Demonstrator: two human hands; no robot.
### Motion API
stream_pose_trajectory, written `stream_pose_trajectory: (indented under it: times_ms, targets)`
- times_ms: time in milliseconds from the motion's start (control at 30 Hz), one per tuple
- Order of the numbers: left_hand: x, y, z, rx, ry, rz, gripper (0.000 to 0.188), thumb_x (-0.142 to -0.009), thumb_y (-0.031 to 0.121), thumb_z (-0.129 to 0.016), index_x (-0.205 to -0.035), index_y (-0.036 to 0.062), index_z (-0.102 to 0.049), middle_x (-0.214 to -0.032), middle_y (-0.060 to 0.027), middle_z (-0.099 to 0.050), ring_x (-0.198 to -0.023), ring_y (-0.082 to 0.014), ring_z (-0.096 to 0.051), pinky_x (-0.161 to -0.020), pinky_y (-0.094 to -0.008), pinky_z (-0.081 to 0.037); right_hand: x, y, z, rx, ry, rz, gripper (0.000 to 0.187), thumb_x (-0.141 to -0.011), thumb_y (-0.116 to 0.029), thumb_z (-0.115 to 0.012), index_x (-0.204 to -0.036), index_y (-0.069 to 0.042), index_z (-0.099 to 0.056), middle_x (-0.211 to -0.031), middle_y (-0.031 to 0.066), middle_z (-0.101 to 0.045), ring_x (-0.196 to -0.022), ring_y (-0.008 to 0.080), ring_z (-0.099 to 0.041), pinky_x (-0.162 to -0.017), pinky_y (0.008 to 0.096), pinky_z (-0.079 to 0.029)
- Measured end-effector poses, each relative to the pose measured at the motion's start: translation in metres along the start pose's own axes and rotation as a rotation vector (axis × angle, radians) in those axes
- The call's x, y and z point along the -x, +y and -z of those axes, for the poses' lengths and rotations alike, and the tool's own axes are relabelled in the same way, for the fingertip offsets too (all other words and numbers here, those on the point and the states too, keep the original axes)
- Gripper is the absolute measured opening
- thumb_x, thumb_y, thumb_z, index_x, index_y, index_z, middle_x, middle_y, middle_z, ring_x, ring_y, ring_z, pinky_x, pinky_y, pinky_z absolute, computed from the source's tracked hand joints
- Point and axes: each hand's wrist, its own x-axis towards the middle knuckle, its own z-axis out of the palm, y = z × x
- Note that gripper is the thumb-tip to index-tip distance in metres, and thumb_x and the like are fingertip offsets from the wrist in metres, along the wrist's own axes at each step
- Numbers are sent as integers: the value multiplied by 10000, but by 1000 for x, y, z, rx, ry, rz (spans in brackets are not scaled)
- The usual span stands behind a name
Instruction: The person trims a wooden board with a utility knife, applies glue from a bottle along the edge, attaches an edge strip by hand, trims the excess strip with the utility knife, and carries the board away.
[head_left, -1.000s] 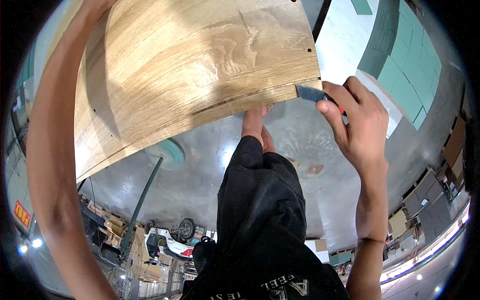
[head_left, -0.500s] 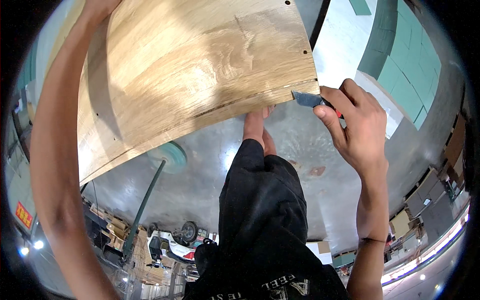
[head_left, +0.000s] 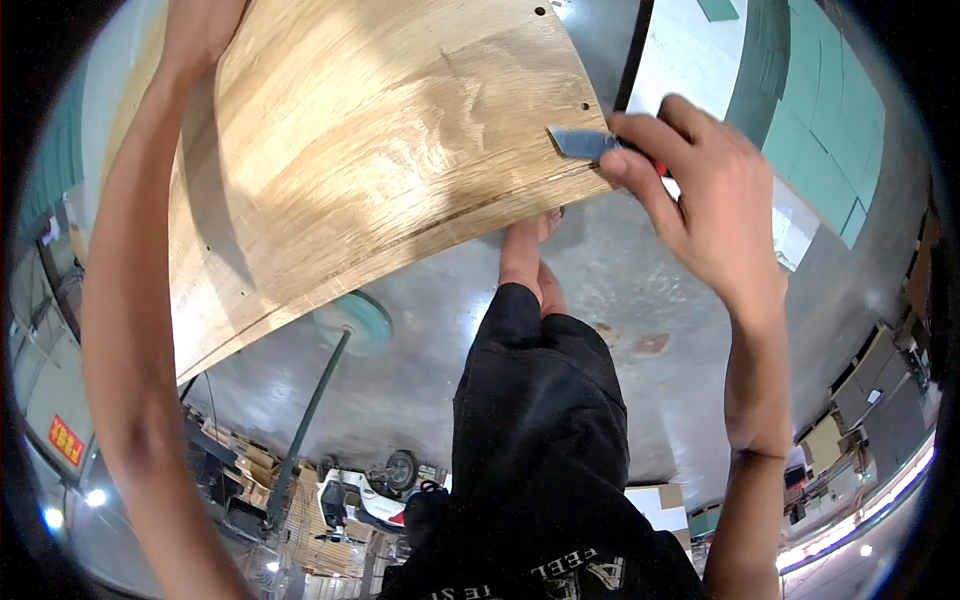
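A wooden panel (head_left: 390,130) with light grain spans the upper left, a thin groove running along its near edge and small dark holes near its right end. My right hand (head_left: 715,185) is closed around a utility knife (head_left: 583,143), its wide grey blade pointing left over the panel's right corner. Only a bit of the red handle shows between the fingers. Whether the blade touches the wood is unclear. My left hand (head_left: 205,30) reaches to the panel's far left side at the picture's top edge. Its fingers are cut off from view.
Beyond the panel on the right lie a white board (head_left: 690,70) and green sheets (head_left: 820,110). Under the near edge stands a round green base (head_left: 355,322) with a slanting pole. A white scooter (head_left: 365,500) is parked on the grey floor behind me.
My right hand has moved up and slightly left with the utility knife, from the panel's near edge to over its surface. The panel's right end appears shifted a little left.
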Motion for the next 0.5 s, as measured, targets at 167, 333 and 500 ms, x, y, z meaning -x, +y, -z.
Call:
stream_pose_trajectory:
  times_ms: [167,333,500]
  targets:
    - [1,-5,-2,-4,-3,-8,597,-1023,418,-551,-1486,46,-487,-1541,-225,-456,-1449,-370,-399,-1218,-415,-281,-16,21,-2,-728,-31,-265,267,-1016,-284,-647,-1105,-40,-706,-826,-5,-616,-740,103,-581,-648,294,-452]
    - [-1,-4,1,-26,-22,-11,598,-1024,386,-551,-1491,24,-469,-1553,-227,-440,-1466,-363,-374,-1229,-415,-256,-31,33,-14,-1451,-51,-438,249,-1018,-76,-625,-1239,-3,-535,-945,92,-710,-823,123,-660,-752,269,-540]
    - [-7,-15,-4,49,-30,-93,621,-1025,428,-551,-1510,50,-463,-1554,-210,-447,-1457,-363,-389,-1219,-429,-266,-63,36,-14,-518,249,302,177,-841,-37,-735,-1017,-41,-721,-874,111,-726,-781,295,-702,-675,366,-547]
